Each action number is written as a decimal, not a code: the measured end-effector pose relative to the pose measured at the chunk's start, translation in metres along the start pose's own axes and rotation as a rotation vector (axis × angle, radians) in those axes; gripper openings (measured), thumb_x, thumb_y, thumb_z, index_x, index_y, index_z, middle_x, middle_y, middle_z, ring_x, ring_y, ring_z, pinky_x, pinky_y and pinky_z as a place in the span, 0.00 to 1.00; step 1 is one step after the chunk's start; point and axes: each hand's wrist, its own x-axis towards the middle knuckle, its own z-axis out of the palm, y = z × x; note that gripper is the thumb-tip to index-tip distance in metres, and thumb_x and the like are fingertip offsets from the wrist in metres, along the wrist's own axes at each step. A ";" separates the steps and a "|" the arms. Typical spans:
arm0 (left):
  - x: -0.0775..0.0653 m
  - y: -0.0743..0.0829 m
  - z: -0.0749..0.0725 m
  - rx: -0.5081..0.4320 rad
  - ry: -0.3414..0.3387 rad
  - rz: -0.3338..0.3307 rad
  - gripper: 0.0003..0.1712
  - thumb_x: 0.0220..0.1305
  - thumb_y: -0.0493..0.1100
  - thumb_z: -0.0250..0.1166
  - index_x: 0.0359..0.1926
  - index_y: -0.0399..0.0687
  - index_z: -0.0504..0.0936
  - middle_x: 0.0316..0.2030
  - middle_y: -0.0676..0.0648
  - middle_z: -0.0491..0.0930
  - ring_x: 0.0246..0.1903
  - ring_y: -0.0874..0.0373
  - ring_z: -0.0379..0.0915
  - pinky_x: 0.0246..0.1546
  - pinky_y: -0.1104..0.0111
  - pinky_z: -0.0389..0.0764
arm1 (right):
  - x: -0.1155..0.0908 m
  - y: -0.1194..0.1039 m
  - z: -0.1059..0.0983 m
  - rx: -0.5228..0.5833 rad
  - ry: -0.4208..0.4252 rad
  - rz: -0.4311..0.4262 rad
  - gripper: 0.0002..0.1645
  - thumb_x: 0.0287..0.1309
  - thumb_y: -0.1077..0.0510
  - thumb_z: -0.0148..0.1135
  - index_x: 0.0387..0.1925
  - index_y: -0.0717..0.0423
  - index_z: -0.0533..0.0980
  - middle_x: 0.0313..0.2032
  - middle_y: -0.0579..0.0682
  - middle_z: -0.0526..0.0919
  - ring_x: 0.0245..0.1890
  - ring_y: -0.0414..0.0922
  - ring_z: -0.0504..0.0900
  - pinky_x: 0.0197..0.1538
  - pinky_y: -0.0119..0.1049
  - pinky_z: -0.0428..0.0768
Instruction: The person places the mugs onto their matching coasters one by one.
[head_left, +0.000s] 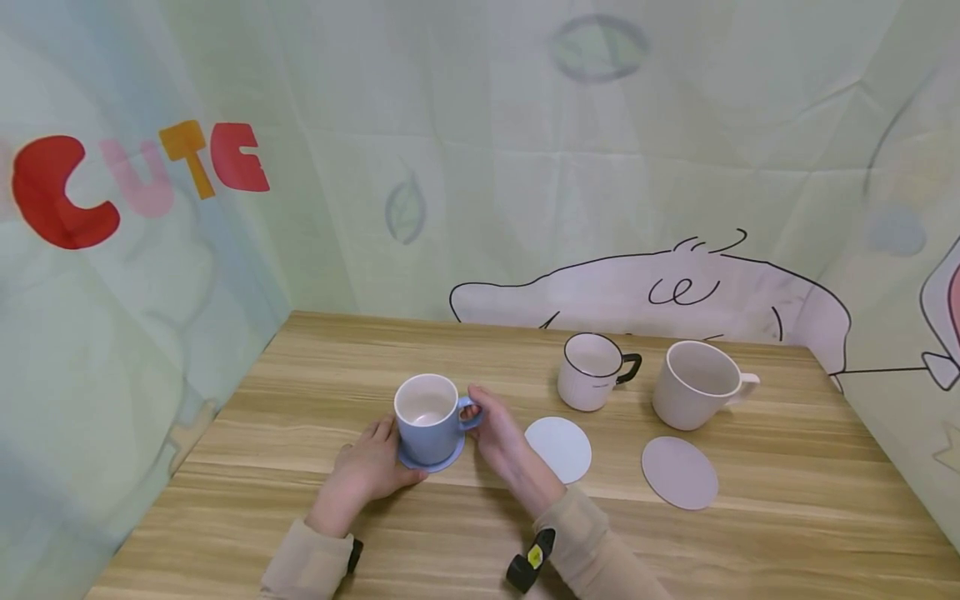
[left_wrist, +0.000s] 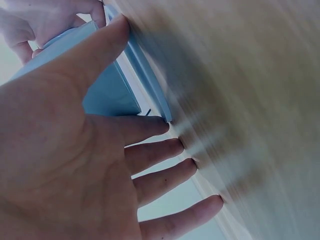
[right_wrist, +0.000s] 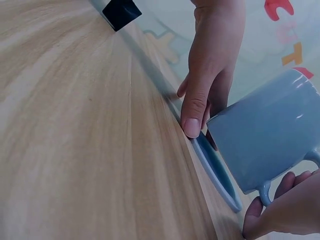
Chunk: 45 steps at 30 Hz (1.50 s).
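the head view is bright and evenly lit by soft light, its source out of frame; the pale curtain [head_left: 480, 192] looks a little washed out, and shadows on the desk [head_left: 322, 358] are faint. the left wrist view is dimmer and cooler: the palm of the left hand [left_wrist: 75, 130] lies in shade, blurred finger shadows fall across the desk, the wood grain is out of focus, and the upper left corner is nearly blown out to white. the right wrist view is muted and bluish, with small glare spots on the blue mug [right_wrist: 265, 130] and softened wood grain.
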 end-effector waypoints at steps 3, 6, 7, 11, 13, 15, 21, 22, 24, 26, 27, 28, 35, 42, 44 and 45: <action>0.000 0.000 0.000 0.004 0.001 0.002 0.56 0.51 0.62 0.70 0.69 0.29 0.59 0.68 0.32 0.61 0.67 0.35 0.58 0.54 0.35 0.69 | 0.000 0.000 0.000 -0.004 0.000 -0.002 0.24 0.72 0.55 0.41 0.16 0.46 0.60 0.20 0.39 0.65 0.29 0.39 0.65 0.46 0.34 0.59; 0.001 -0.001 0.001 0.010 0.002 0.005 0.56 0.51 0.62 0.70 0.69 0.29 0.58 0.68 0.32 0.61 0.67 0.35 0.58 0.54 0.35 0.69 | 0.000 0.000 0.001 -0.001 0.008 -0.010 0.24 0.72 0.55 0.41 0.16 0.46 0.60 0.20 0.39 0.65 0.29 0.39 0.65 0.46 0.34 0.59; 0.001 -0.001 0.001 0.011 0.002 0.005 0.56 0.51 0.62 0.70 0.69 0.29 0.58 0.68 0.32 0.61 0.67 0.35 0.58 0.54 0.35 0.69 | 0.000 0.000 0.002 0.001 0.010 -0.013 0.24 0.72 0.55 0.41 0.16 0.46 0.60 0.20 0.39 0.65 0.29 0.39 0.65 0.46 0.34 0.59; 0.001 -0.002 0.001 0.006 0.000 0.003 0.57 0.51 0.62 0.70 0.69 0.28 0.58 0.68 0.31 0.60 0.67 0.34 0.58 0.54 0.35 0.69 | 0.001 0.002 0.002 0.004 0.007 -0.021 0.24 0.72 0.55 0.42 0.16 0.46 0.60 0.20 0.39 0.65 0.29 0.39 0.65 0.46 0.34 0.59; 0.001 -0.002 0.000 0.003 -0.001 0.004 0.57 0.51 0.62 0.69 0.69 0.28 0.57 0.68 0.31 0.60 0.67 0.34 0.58 0.55 0.35 0.69 | 0.001 0.001 0.003 0.005 0.008 -0.020 0.24 0.72 0.55 0.42 0.16 0.46 0.60 0.20 0.39 0.65 0.29 0.38 0.65 0.46 0.34 0.59; 0.001 -0.002 0.000 0.003 -0.001 0.007 0.57 0.52 0.62 0.69 0.69 0.28 0.57 0.68 0.31 0.60 0.67 0.34 0.58 0.55 0.35 0.69 | 0.001 0.002 0.003 0.009 0.011 -0.020 0.24 0.72 0.55 0.42 0.16 0.46 0.61 0.19 0.39 0.65 0.29 0.38 0.65 0.46 0.34 0.59; 0.000 -0.002 -0.002 0.010 -0.004 0.011 0.56 0.52 0.62 0.69 0.68 0.28 0.58 0.68 0.31 0.60 0.67 0.34 0.58 0.54 0.35 0.69 | 0.003 0.003 0.003 0.013 0.014 -0.025 0.24 0.72 0.55 0.43 0.15 0.46 0.61 0.19 0.38 0.66 0.28 0.37 0.65 0.45 0.33 0.59; 0.000 -0.002 -0.003 0.012 -0.004 0.011 0.56 0.52 0.62 0.69 0.68 0.28 0.59 0.68 0.31 0.60 0.67 0.34 0.58 0.54 0.36 0.70 | 0.003 0.003 0.003 0.011 0.012 -0.027 0.24 0.72 0.55 0.43 0.15 0.46 0.61 0.19 0.38 0.65 0.28 0.37 0.65 0.45 0.33 0.59; 0.000 -0.002 -0.003 0.015 -0.005 0.011 0.55 0.52 0.62 0.69 0.68 0.28 0.59 0.68 0.31 0.60 0.67 0.34 0.58 0.54 0.36 0.70 | 0.003 0.004 0.003 0.011 0.011 -0.030 0.24 0.72 0.56 0.43 0.15 0.46 0.61 0.19 0.38 0.65 0.28 0.37 0.65 0.45 0.33 0.59; 0.000 -0.002 -0.002 0.017 -0.006 0.011 0.55 0.53 0.62 0.68 0.68 0.28 0.60 0.68 0.31 0.60 0.67 0.34 0.58 0.54 0.36 0.70 | 0.003 0.004 0.003 0.014 0.013 -0.030 0.24 0.71 0.56 0.43 0.15 0.46 0.61 0.19 0.38 0.65 0.28 0.37 0.65 0.45 0.33 0.59; 0.000 -0.002 -0.002 0.017 -0.007 0.010 0.55 0.53 0.62 0.68 0.68 0.28 0.60 0.68 0.31 0.60 0.67 0.34 0.58 0.54 0.36 0.69 | 0.003 0.005 0.003 0.014 0.014 -0.030 0.24 0.71 0.56 0.43 0.15 0.46 0.61 0.19 0.38 0.65 0.28 0.37 0.65 0.44 0.33 0.59; 0.000 -0.002 -0.002 0.016 -0.007 0.010 0.55 0.53 0.62 0.68 0.68 0.28 0.60 0.69 0.31 0.60 0.67 0.34 0.58 0.54 0.36 0.69 | 0.003 0.005 0.003 0.013 0.014 -0.030 0.24 0.71 0.56 0.43 0.15 0.46 0.61 0.19 0.38 0.65 0.28 0.37 0.65 0.44 0.33 0.59; 0.000 -0.001 -0.001 0.005 -0.008 0.011 0.55 0.52 0.62 0.68 0.68 0.29 0.60 0.69 0.32 0.60 0.67 0.34 0.58 0.54 0.35 0.69 | 0.004 0.006 0.003 0.032 0.030 -0.025 0.23 0.71 0.56 0.43 0.16 0.45 0.62 0.18 0.38 0.65 0.27 0.37 0.65 0.43 0.32 0.59; 0.000 -0.003 0.000 0.007 -0.006 0.013 0.54 0.53 0.62 0.68 0.68 0.29 0.60 0.69 0.33 0.60 0.67 0.35 0.58 0.54 0.35 0.69 | 0.005 0.007 0.003 0.020 0.040 -0.040 0.22 0.72 0.56 0.42 0.17 0.45 0.61 0.19 0.37 0.64 0.28 0.37 0.64 0.43 0.32 0.59; -0.001 -0.003 0.000 0.007 -0.007 0.012 0.54 0.53 0.61 0.68 0.68 0.29 0.60 0.69 0.33 0.59 0.67 0.35 0.58 0.54 0.36 0.69 | 0.005 0.008 0.004 0.012 0.041 -0.041 0.23 0.72 0.55 0.43 0.17 0.45 0.61 0.19 0.37 0.64 0.29 0.37 0.64 0.44 0.33 0.58; -0.001 -0.003 -0.001 0.006 -0.007 0.012 0.54 0.53 0.61 0.68 0.69 0.29 0.59 0.69 0.33 0.59 0.67 0.35 0.58 0.55 0.36 0.69 | 0.006 0.008 0.004 0.009 0.042 -0.042 0.23 0.71 0.55 0.43 0.17 0.45 0.61 0.19 0.37 0.64 0.29 0.37 0.64 0.44 0.33 0.58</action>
